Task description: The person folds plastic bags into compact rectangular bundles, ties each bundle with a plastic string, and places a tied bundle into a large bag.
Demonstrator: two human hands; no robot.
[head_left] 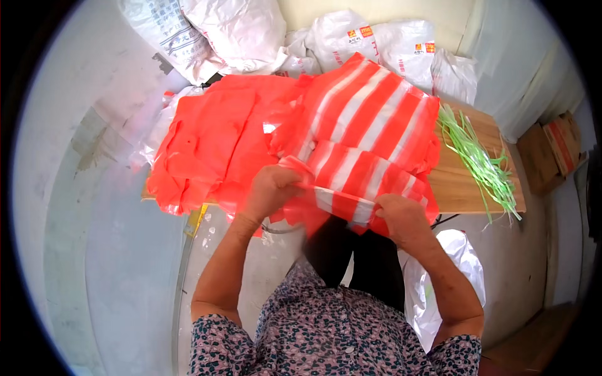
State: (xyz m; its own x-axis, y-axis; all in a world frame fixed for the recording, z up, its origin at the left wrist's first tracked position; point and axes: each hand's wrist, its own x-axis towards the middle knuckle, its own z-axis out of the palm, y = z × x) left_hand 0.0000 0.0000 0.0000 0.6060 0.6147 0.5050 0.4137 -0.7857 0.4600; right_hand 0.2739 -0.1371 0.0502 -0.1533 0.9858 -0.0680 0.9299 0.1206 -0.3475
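L hand (271, 188) & R hand (403, 219) are a little apart from each other, each clamped w/ thumb & fingers on the near edge of a red-and-white striped sheet of thin, plastic-looking film (370, 119); that edge is stretched btwn them. The sheet lies on the R part of a wood-grain, brown rectangular tabletop (461, 172), its near end held at the front side, by the person's waist. Can't tell if it's one layer or a stack.

Just L of it, partly touching: a flat, wrinkled pile of plain bright-red thin sheets (216, 128), overhanging the front edge. R end of tabletop: a loose bundle of narrow, bright-green plastic-looking strips (480, 156), tips hanging past the front edge.

Behind, along the wall: bulging white woven-looking sacks w/ print (342, 41). Below, nr the R forearm: a crumpled white plastic bag (454, 266), upper part open. Far R: brown cardboard boxes (540, 160). Person wears a short-sleeved, dark-and-pink patterned shirt (338, 326) & black trousers (376, 260).
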